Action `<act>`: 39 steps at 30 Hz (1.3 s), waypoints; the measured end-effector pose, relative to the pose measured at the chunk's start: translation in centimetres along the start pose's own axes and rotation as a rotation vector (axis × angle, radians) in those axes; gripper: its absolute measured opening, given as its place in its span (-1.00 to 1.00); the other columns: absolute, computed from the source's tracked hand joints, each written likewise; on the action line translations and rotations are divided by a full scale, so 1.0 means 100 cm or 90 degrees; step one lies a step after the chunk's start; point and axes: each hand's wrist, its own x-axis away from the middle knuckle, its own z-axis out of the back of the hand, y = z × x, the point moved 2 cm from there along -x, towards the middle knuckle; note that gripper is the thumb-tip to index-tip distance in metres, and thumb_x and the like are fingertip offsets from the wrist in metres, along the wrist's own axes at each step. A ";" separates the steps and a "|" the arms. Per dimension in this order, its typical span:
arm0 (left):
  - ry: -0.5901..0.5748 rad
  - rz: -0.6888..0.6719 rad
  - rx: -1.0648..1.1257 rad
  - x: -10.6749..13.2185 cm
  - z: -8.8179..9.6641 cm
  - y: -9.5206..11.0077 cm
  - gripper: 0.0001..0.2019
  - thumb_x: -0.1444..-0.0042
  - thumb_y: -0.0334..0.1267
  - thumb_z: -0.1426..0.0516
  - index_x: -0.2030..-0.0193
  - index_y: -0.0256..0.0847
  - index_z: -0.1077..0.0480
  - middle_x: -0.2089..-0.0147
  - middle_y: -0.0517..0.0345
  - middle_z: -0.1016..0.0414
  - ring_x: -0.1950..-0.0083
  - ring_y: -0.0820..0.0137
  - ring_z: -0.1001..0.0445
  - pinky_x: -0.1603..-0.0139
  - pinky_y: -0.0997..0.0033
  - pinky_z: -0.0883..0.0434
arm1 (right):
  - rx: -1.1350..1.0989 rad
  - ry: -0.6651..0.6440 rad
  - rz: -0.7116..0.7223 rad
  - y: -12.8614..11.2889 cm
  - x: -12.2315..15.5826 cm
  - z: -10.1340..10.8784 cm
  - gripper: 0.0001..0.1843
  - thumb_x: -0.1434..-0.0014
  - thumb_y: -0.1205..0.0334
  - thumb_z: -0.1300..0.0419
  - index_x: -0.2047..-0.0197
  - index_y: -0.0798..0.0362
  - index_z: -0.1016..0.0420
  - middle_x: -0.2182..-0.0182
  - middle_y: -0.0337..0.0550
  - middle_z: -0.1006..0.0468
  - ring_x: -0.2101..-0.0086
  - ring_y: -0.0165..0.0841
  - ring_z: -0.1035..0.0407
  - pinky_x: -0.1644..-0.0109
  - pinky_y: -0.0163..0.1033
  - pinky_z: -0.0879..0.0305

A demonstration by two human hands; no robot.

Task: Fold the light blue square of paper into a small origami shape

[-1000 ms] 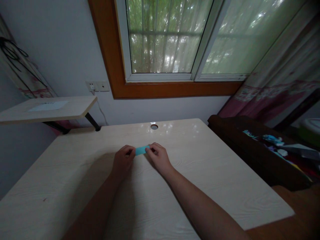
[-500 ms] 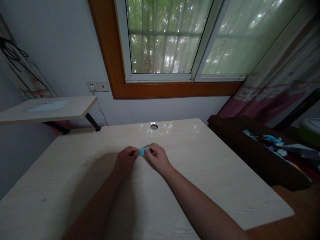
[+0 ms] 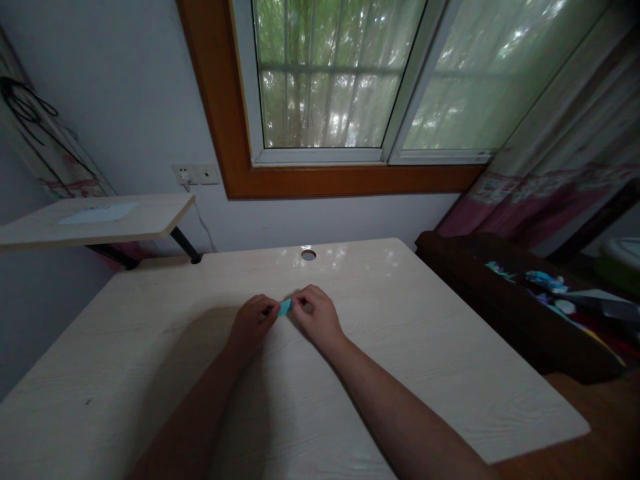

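Note:
A small turquoise piece, seemingly paper (image 3: 285, 307), shows between my two hands above the middle of the pale wooden desk (image 3: 400, 373). My left hand (image 3: 253, 320) pinches its left end between thumb and fingers. On the other side, my right hand (image 3: 317, 313) has thumb and fingertips closed on its right end. The fingers cover both ends, so its full size and any folds are hidden. Both forearms reach in from the bottom of the view.
A raised shelf (image 3: 175, 217) on black legs stands at the desk's back left, with a white sheet (image 3: 100, 213) on it. Near the back edge is a round cable hole (image 3: 309, 255). A dark wooden piece of furniture (image 3: 460, 280) holding assorted items adjoins the right side.
Less of the turquoise piece shows between my hands, and its visible part is more tilted. My right thumb and fingers have shifted slightly around its right end.

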 end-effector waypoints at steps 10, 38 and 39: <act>0.028 0.038 0.029 -0.001 0.003 -0.001 -0.78 -0.23 -0.18 -0.04 0.36 -0.18 -0.43 0.34 0.13 -0.47 0.29 0.38 -0.43 0.23 0.42 -0.36 | -0.116 -0.003 -0.078 0.009 -0.003 0.001 -0.86 -0.22 0.20 -0.18 0.24 0.03 -0.54 0.35 -0.17 -0.50 0.32 -0.34 -0.38 0.23 -0.28 -0.28; 0.069 0.071 0.095 -0.004 0.004 -0.004 -0.80 -0.20 -0.12 -0.10 0.22 -0.16 -0.49 0.21 0.09 -0.49 0.21 0.36 -0.47 0.23 0.41 -0.44 | -0.083 -0.040 -0.029 0.002 -0.001 0.001 -0.86 -0.24 0.23 -0.15 0.29 0.03 -0.53 0.39 -0.16 -0.49 0.32 -0.33 -0.37 0.21 -0.25 -0.27; 0.046 0.054 0.078 -0.004 0.003 -0.003 -0.81 -0.20 -0.13 -0.10 0.25 -0.15 -0.49 0.24 0.10 -0.49 0.22 0.36 -0.47 0.22 0.40 -0.44 | -0.078 -0.049 -0.023 0.001 0.000 0.000 -0.86 -0.24 0.24 -0.15 0.28 0.03 -0.54 0.38 -0.16 -0.50 0.31 -0.33 -0.37 0.20 -0.25 -0.27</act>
